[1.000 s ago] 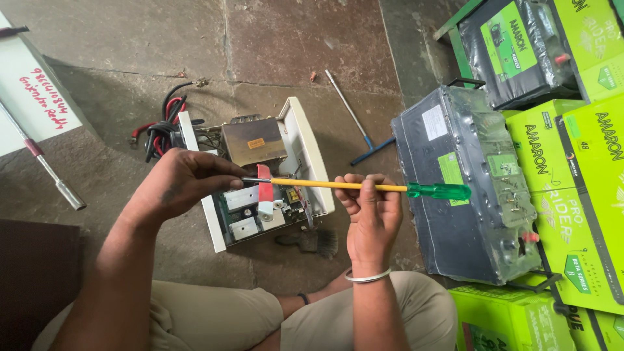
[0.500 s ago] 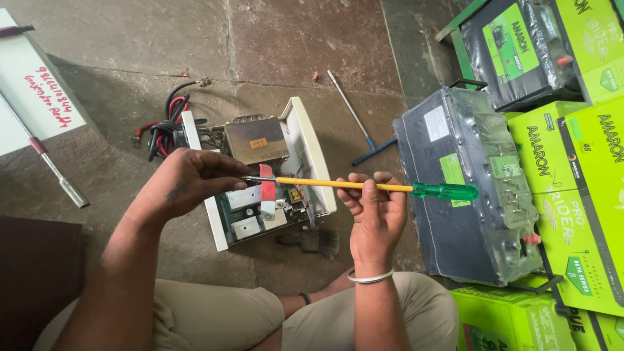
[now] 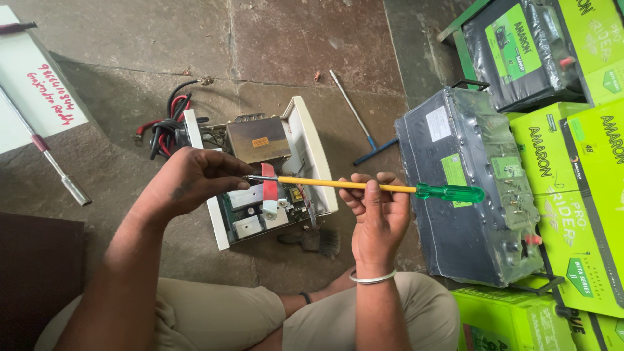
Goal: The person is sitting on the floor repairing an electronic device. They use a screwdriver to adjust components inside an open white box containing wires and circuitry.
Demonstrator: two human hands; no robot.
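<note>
The screwdriver (image 3: 364,186) lies level above the opened white power unit (image 3: 312,156); the right hand (image 3: 377,214) curls round its yellow shaft just short of the clear green handle, and the left hand (image 3: 188,182) pinches the bare metal tip between thumb and fingertips. The tool looks light, long and rigid, its coated shaft smooth and likely slippery, so the ribbed handle appears the surest hold; the unit's circuit board, red strap and metal block look fragile beside the dense, hard-cased grey battery (image 3: 468,188) on the rough stone floor (image 3: 292,39).
</note>
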